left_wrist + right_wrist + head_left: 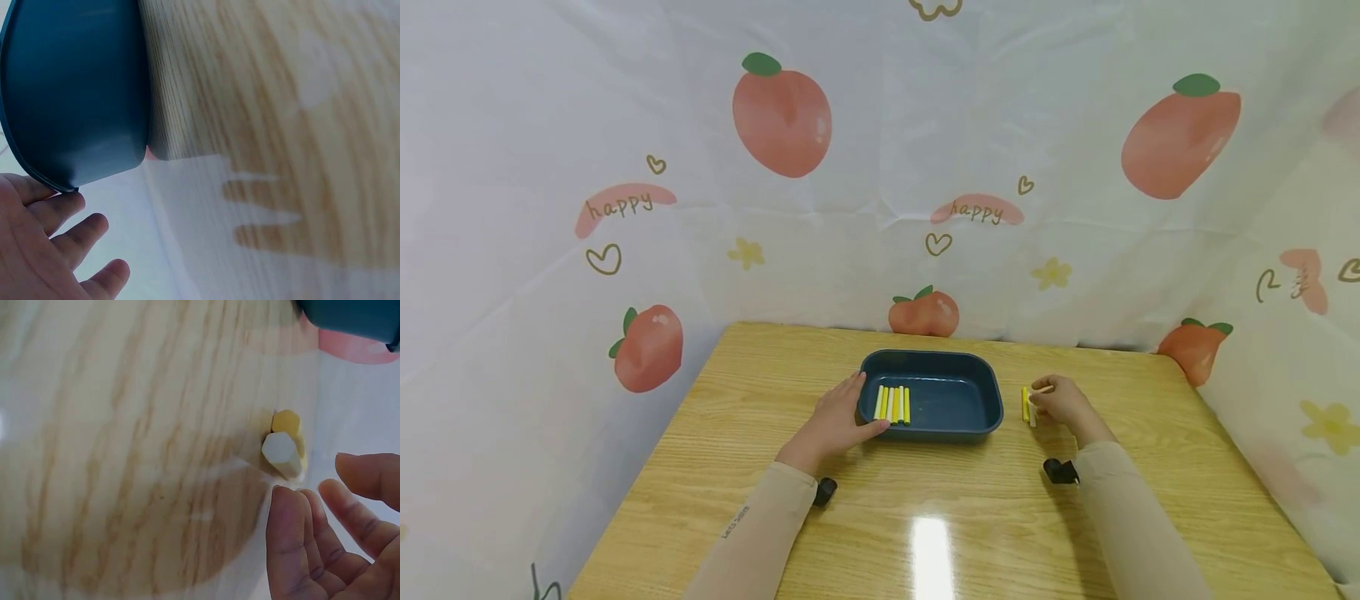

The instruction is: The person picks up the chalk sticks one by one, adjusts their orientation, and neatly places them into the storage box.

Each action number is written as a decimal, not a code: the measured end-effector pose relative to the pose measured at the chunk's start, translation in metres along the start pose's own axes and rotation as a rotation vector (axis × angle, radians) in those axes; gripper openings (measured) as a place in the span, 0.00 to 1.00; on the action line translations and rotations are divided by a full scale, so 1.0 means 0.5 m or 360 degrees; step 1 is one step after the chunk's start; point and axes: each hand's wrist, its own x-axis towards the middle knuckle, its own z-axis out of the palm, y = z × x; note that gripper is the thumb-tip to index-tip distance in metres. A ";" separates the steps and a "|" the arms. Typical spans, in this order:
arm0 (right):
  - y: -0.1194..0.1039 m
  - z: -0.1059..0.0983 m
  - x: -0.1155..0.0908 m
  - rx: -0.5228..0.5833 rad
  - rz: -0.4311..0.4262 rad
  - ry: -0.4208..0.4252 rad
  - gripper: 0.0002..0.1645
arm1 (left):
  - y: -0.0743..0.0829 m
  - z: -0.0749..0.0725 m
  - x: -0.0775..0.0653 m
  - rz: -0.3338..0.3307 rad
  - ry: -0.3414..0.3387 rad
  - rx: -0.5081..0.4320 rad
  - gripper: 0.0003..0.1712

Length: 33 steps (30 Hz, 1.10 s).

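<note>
My left hand rests at the left end of a dark blue basin, its thumb over the near rim and its fingers along the left rim. In the left wrist view, spread fingers touch the rim's corner. Inside the basin, several white and yellow chalk sticks lie side by side at the left. My right hand is just right of a yellow chalk stick and a white chalk stick on the table. Up close its fingers are parted, with nothing between them, fingertips near the white stick's side.
The wood-grain table stands against a white cloth backdrop printed with peaches, hearts and flowers. A black wrist device sits at the right cuff, another at the left.
</note>
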 end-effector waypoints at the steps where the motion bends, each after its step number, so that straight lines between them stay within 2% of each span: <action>1: 0.001 0.000 0.001 -0.0002 0.0014 0.0001 0.23 | 0.000 0.000 0.000 0.0002 0.0002 0.0000 0.61; 7: 0.006 0.003 0.009 0.0000 0.0074 -0.0021 0.24 | -0.001 0.001 0.001 0.0012 0.0001 0.0008 0.61; 14: 0.007 0.005 0.016 -0.0087 0.0033 -0.0030 0.26 | -0.003 0.004 0.001 0.0006 0.0006 -0.0004 0.61; 24: 0.004 0.010 0.017 -0.0060 0.0064 -0.0034 0.28 | 0.000 -0.001 0.000 0.0014 0.0008 -0.0007 0.60; 33: 0.000 0.010 0.015 -0.0084 0.0166 -0.0038 0.23 | -0.001 -0.001 0.001 0.0016 0.0017 -0.0006 0.60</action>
